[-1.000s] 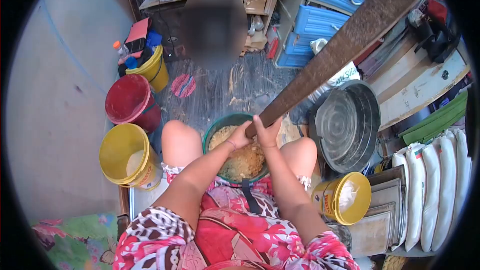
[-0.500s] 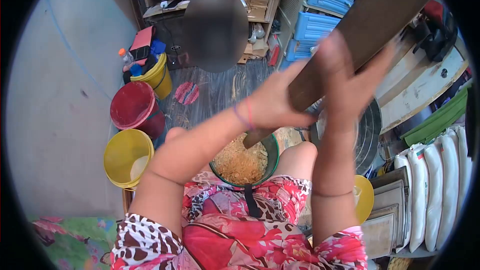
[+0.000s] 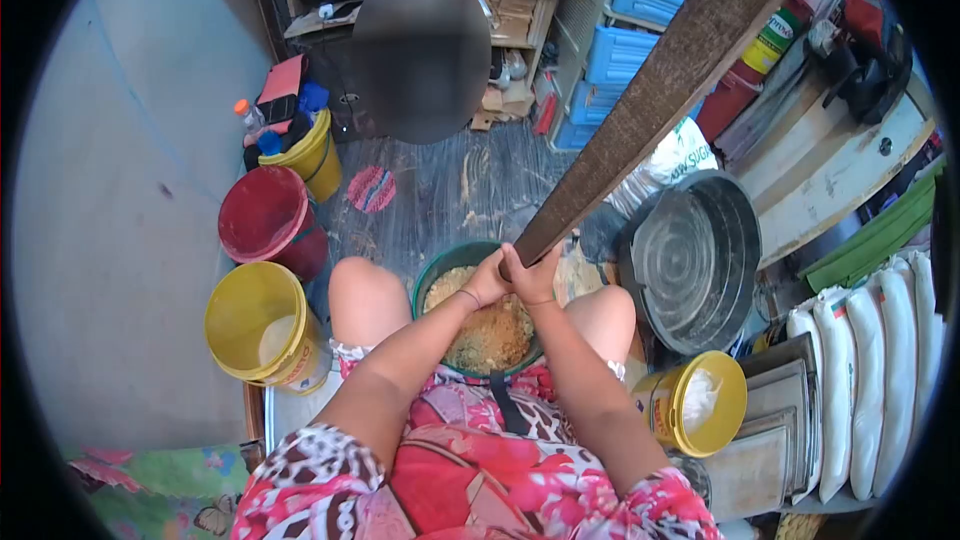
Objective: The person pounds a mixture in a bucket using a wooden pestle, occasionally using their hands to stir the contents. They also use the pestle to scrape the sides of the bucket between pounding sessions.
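Observation:
Both hands are closed around the lower part of a long, thick wooden beam (image 3: 640, 105), which slants up to the upper right. My left hand (image 3: 487, 280) wraps it from the left side and my right hand (image 3: 534, 274) from the right, the two touching. Directly below them, between the knees, is a green bucket (image 3: 428, 272) holding crumbly tan and orange-brown material (image 3: 490, 337). The beam's lower end is hidden by the hands.
At the left are a yellow bucket (image 3: 232, 325), a red bucket (image 3: 262, 215) and another yellow one (image 3: 318, 160) filled with items. To the right stand a black basin (image 3: 690, 265), a yellow bucket (image 3: 725, 405), trays (image 3: 765, 440) and white sacks (image 3: 870, 370).
The beam and both hands have come down, from high above the bucket to just over its contents. More of the black basin and right yellow bucket shows.

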Tool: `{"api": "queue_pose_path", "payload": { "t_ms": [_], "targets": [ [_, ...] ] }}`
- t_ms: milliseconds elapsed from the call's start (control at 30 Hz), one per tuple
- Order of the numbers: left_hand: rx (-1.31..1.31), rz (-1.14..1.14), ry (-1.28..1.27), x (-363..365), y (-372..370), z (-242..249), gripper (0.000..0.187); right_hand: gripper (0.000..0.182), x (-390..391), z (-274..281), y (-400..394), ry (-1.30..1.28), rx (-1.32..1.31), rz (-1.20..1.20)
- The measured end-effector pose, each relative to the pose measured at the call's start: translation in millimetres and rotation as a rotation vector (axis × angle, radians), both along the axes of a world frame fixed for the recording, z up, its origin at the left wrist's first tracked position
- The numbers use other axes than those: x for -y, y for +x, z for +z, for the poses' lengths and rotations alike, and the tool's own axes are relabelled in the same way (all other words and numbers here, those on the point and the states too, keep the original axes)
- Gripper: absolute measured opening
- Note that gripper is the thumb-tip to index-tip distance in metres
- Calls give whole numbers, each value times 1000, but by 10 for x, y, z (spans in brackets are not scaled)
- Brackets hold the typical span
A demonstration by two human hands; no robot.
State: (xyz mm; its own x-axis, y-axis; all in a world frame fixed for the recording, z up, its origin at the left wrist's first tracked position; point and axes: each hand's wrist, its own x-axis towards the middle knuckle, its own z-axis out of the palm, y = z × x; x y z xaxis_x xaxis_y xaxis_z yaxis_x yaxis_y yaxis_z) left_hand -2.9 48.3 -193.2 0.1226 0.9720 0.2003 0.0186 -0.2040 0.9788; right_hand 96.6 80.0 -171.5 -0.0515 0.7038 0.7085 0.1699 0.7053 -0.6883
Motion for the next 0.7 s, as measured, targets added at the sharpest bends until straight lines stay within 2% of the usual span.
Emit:
{"api": "queue_pose_path", "payload": {
  "t_ms": [33, 67, 100, 167, 233, 300, 333, 367, 400, 433, 467, 500, 567, 633, 700],
  "targets": [
    [77, 60, -12, -170, -13, -601, 48, 77, 118, -53, -25, -147, -101, 64],
    [-157, 62, -67, -96, -64, -392, 42, 76, 134, -54, -35, -290, -202, 128],
    [-151, 60, -75, -92, -84, -326, 42, 76, 151, -72, 6, -297, -197, 125],
    [-259, -249, 143, -256, -168, -123, 42, 70, 100, -67, 76, -234, -70, 119],
    [-214, -201, 132, -161, -72, -66, 44, 72, 176, -54, 83, -288, -74, 127],
    [-97, 161, 127, -124, 3, -10, 48, 73, 141, 74, 92, -319, -85, 142],
    [-73, 205, 155, -251, 4, -196, 51, 77, 121, 140, 175, -299, 42, 194],
    [-74, 200, 155, -177, 35, 12, 51, 81, 138, 206, 243, -282, 170, 241],
    [-78, 273, 175, -19, 86, 466, 52, 81, 179, 325, 255, -285, 168, 233],
    [-80, 348, 195, 76, 128, 815, 54, 86, 224, 502, 251, -328, -59, 361],
    [-34, 363, 284, 61, 148, 950, 55, 90, 286, 667, 255, -364, -288, 489],
    [-34, 359, 286, 75, 160, 1081, 55, 90, 368, 827, 270, -362, -289, 485],
    [-127, 347, 301, 90, 151, 1269, 55, 94, 484, 1090, 282, -462, -727, 660],
    [-123, 307, 334, 69, 132, 1245, 55, 89, 508, 1151, 389, -485, -761, 676],
    [-117, 263, 356, 39, 90, 1212, 55, 89, 521, 1197, 473, -561, -910, 853]
  ]
}}
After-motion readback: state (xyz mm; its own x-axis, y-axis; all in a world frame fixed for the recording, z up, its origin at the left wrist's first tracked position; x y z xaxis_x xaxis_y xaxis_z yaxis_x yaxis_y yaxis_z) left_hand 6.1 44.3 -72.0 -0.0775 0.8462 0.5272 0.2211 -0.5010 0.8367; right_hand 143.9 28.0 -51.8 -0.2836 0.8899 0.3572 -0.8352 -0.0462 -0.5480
